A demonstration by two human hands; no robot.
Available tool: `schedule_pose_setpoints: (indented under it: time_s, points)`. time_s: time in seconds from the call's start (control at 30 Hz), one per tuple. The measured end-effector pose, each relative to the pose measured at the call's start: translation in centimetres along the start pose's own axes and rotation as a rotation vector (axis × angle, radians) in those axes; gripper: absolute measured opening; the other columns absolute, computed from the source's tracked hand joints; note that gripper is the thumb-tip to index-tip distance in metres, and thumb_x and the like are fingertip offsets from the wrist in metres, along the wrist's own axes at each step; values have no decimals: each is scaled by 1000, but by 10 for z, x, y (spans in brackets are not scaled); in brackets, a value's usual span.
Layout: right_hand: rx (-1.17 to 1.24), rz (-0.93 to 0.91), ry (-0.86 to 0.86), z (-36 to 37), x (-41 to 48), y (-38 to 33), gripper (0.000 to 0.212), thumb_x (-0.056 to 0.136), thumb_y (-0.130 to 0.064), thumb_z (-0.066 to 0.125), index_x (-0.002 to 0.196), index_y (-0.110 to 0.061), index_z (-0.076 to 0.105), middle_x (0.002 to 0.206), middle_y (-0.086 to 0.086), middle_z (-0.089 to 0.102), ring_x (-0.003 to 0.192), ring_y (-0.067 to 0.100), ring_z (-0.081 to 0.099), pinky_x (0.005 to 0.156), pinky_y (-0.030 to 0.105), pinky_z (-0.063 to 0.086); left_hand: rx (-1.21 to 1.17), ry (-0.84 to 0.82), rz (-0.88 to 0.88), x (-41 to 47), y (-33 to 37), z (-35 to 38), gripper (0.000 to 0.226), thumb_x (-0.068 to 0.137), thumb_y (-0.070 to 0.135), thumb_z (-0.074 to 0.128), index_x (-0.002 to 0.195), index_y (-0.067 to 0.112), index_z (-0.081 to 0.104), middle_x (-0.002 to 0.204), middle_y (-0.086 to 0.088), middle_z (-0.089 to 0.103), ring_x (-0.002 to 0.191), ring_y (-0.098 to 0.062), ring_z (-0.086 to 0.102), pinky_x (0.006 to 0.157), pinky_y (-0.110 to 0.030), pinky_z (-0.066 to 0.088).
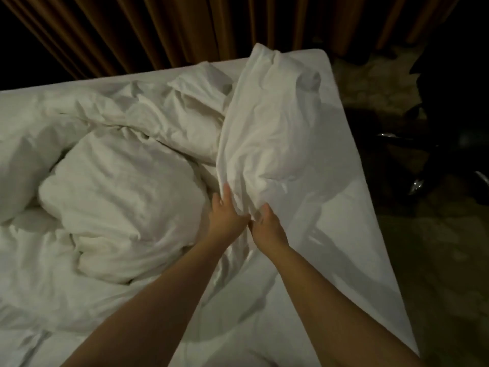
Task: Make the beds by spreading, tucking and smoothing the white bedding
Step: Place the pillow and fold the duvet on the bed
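A white pillow (267, 128) is lifted above the right part of the bed. My left hand (225, 213) and my right hand (266, 223) sit close together at its near end, each gripping the pillowcase fabric. A crumpled white duvet (111, 181) is heaped over the middle and left of the bed. The flat white sheet (344, 202) lies bare along the right side of the mattress, where the shadow of my arms falls.
Brown pleated curtains (164, 30) hang behind the far edge of the bed. Dark floor (428, 260) lies to the right of the mattress edge. A dark chair with shiny metal legs (420, 181) stands there, near the bed's far right corner.
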State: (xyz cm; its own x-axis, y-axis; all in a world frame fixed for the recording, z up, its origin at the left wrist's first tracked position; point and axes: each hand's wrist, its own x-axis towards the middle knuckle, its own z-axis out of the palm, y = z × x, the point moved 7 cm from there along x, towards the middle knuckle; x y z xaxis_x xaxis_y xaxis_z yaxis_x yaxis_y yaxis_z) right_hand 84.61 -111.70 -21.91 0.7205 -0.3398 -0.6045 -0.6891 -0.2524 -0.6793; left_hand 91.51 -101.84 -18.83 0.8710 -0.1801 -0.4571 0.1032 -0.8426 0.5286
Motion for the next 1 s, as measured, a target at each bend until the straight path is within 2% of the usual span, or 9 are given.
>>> schedule_pose_setpoints:
  time_s: [0.13, 0.2, 0.37, 0.4, 0.47, 0.57, 0.67, 0.9, 1.0]
  points:
    - [48, -32, 21, -21, 14, 8, 47, 97, -38, 45, 137, -14, 38, 133, 8, 51, 117, 29, 52, 83, 29, 38, -189, 11, -190, 20, -3, 21, 106, 83, 32, 69, 151, 21, -12, 153, -15, 22, 133, -33, 37, 104, -39, 37]
    - [90, -28, 45, -31, 18, 7, 50, 98, -37, 43, 142, -15, 34, 139, 6, 48, 122, 28, 49, 90, 29, 38, -162, -35, -166, 18, 8, 29, 95, 89, 27, 61, 150, 16, -11, 151, -16, 30, 130, -32, 43, 104, -38, 39]
    - [464, 190, -43, -25, 19, 8, 77, 88, -55, 53, 150, -23, 20, 133, 4, 50, 121, 29, 50, 99, 48, 46, 33, -168, -52, -14, 44, 57, 46, 100, 20, 41, 143, 5, 31, 141, -15, 45, 127, -26, 47, 97, -24, 41]
    - [539, 226, -31, -26, 17, 10, 85, 84, -55, 60, 150, -20, 21, 136, 6, 49, 122, 29, 50, 99, 48, 46, -3, -230, -30, -17, 49, 62, 50, 100, 22, 42, 145, 5, 29, 145, -13, 40, 131, -26, 42, 98, -29, 43]
    - [595, 255, 17, -34, 13, 16, 97, 76, -48, 74, 150, -13, 21, 142, 9, 45, 124, 30, 49, 102, 45, 45, 334, -457, 2, -27, 35, 94, 57, 97, 27, 48, 147, 7, 29, 145, -10, 40, 133, -29, 40, 94, -49, 44]
    - [463, 284, 156, -54, -6, 31, 67, 83, -30, 67, 139, -6, 38, 128, 14, 55, 112, 34, 56, 94, 47, 50, 234, -292, 74, -52, 55, 76, 35, 100, 19, 41, 132, 7, 50, 128, -13, 58, 117, -27, 54, 83, -26, 43]
    - [456, 255, 309, -63, -36, 46, 38, 90, -23, 47, 123, -5, 55, 113, 14, 62, 101, 33, 59, 92, 47, 50, 397, -377, 358, -91, 60, 65, 38, 103, 16, 33, 137, 5, 45, 137, -16, 50, 126, -28, 47, 101, -27, 32]
    - [798, 393, 444, -19, -150, 127, 18, 93, -17, 55, 99, -2, 62, 87, 13, 63, 89, 33, 60, 84, 41, 51, 385, -542, 578, -194, 14, 97, 41, 100, 24, 39, 139, 11, 41, 127, -14, 58, 115, -30, 55, 95, -34, 41]
    - [854, 544, 484, 11, -202, 173, 35, 95, -19, 55, 111, 12, 59, 103, 23, 62, 97, 39, 58, 91, 44, 48, 363, -699, 640, -241, -20, 109, 43, 102, 34, 32, 140, 17, 43, 131, -10, 56, 118, -28, 53, 101, -34, 38]
